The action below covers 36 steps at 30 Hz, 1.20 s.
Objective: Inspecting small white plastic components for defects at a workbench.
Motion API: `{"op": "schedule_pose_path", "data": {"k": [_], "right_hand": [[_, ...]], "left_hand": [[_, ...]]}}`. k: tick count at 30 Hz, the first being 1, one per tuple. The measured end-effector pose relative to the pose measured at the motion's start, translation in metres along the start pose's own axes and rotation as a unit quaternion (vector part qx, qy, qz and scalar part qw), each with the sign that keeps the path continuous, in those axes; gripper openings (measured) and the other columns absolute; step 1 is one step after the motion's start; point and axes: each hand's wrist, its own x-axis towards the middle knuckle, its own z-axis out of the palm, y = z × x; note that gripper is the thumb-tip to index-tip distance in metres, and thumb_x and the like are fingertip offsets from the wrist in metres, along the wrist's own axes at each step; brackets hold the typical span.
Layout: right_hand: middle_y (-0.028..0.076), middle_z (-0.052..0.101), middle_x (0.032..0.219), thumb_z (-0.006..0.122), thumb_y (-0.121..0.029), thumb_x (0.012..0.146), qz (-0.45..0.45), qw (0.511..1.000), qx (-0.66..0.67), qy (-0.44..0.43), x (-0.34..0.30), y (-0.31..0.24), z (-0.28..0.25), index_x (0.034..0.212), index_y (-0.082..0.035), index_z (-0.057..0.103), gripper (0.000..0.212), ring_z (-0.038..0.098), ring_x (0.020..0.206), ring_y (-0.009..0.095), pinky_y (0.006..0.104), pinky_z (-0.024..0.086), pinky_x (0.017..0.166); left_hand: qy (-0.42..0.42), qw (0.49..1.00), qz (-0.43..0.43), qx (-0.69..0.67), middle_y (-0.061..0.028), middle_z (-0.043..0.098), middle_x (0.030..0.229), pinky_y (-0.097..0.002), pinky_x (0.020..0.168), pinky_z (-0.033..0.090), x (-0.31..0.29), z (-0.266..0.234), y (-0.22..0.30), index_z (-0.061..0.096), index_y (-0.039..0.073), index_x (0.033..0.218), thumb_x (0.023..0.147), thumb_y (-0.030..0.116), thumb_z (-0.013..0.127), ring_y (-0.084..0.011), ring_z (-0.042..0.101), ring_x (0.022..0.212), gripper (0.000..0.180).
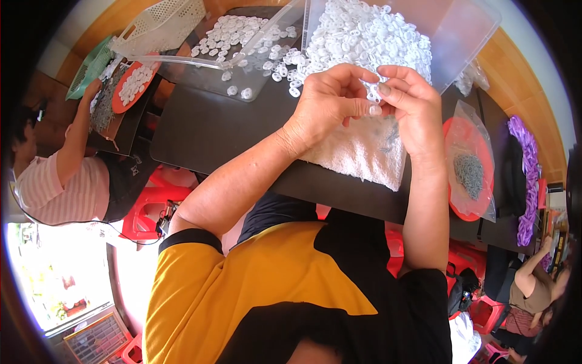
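My left hand (330,100) and my right hand (415,109) meet above the near side of the dark table, fingers closed in pinches. Between their fingertips is a small white plastic piece (373,93) with holes, partly covered by the fingers. Just beyond them, a heap of similar white oval pieces (364,39) fills a clear plastic bin (464,39), and some spill out to its left. Beneath my hands lies a pale cloth (357,155) with several thin grey metal pins (388,142) on it, near my right wrist.
More white pieces (227,33) lie at the far left around a clear lid-like tray (242,76). On the right, a red plate (453,188) holds a plastic bag of grey metal pins (468,176). At left, another person (66,182) reaches toward a green basket (91,67) and an orange-red plate (124,103).
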Motion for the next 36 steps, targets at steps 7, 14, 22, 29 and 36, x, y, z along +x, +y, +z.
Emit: {"op": "schedule_pose_path", "data": {"k": [7,14,22,29,36], "right_hand": [[0.004,0.066,0.079,0.068,-0.018,0.086,0.028,0.999,-0.027,-0.033,0.000,-0.001,-0.004,0.098,-0.002,0.066,0.020,0.060,0.071,0.011,0.0238,0.043,0.064],[0.003,0.064,0.071,0.067,-0.025,0.088,0.045,0.993,-0.096,-0.047,-0.003,-0.004,0.000,0.084,-0.003,0.066,0.023,0.060,0.063,0.012,0.0240,0.043,0.061],[0.003,0.063,0.072,0.065,-0.020,0.088,0.019,0.992,-0.118,-0.027,-0.006,-0.002,0.009,0.084,-0.001,0.065,0.019,0.058,0.065,0.011,0.0235,0.043,0.061],[0.001,0.059,0.071,0.064,-0.019,0.090,-0.031,0.991,-0.124,0.043,-0.009,0.004,0.014,0.083,0.000,0.063,0.020,0.055,0.066,0.009,0.0234,0.043,0.062],[0.002,0.059,0.070,0.063,-0.019,0.091,-0.035,0.988,-0.146,0.033,-0.008,0.002,0.015,0.084,-0.001,0.063,0.019,0.055,0.065,0.009,0.0243,0.044,0.062]], "left_hand": [[0.007,0.999,0.016,0.038,-0.0010,0.061,0.080,-0.0182,0.051,0.044,-0.001,0.000,-0.004,0.063,0.000,0.101,0.074,0.003,0.081,-0.0042,0.056,0.067,0.033],[0.028,0.998,0.032,0.052,0.0003,0.059,0.074,-0.0178,0.053,0.045,-0.003,0.003,0.000,0.063,0.000,0.096,0.072,-0.001,0.079,-0.0038,0.055,0.066,0.029],[0.045,0.999,-0.017,-0.010,-0.0021,0.062,0.075,-0.0190,0.047,0.043,-0.004,0.004,0.003,0.062,0.000,0.098,0.076,-0.003,0.073,-0.0060,0.058,0.061,0.025],[0.066,0.997,-0.014,-0.029,-0.0057,0.063,0.075,-0.0213,0.045,0.042,-0.005,0.001,0.004,0.063,-0.001,0.100,0.075,-0.011,0.066,-0.0108,0.058,0.057,0.027],[0.063,0.996,-0.010,-0.069,-0.0059,0.064,0.078,-0.0227,0.047,0.044,-0.004,0.000,0.001,0.063,-0.001,0.102,0.076,-0.011,0.067,-0.0116,0.059,0.059,0.028]]}}
